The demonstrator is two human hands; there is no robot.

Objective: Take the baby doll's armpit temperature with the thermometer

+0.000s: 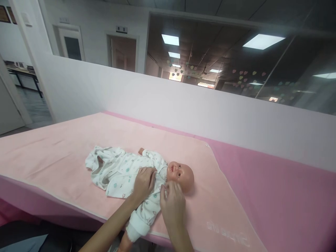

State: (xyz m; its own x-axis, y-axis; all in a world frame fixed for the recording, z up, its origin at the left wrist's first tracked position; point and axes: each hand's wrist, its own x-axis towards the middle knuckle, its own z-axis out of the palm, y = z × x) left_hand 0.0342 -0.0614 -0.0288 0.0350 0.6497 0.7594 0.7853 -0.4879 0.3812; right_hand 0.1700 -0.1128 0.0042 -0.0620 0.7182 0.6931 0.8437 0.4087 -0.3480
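Observation:
A baby doll [187,176] lies on its back with its bald head to the right. It wears a white printed baby shirt [122,180]. My left hand [144,180] rests on the chest, its fingers bent together over the cloth. At the neckline, my right hand [173,201] has its fingers curled in a pinch on the shirt's collar edge, close to the doll's cheek. The near sleeve [148,211] stretches between my forearms, and its folded cuff [138,225] hangs over the table edge. Beyond the body, the far doll hand [141,151] pokes out. My fingertips are partly hidden.
Under the doll a peach pad [78,134] covers much of the pink table surface [262,171]. Behind it stands a low white wall [183,101] with a glass window above. A doorway on the left shows a desk [25,71].

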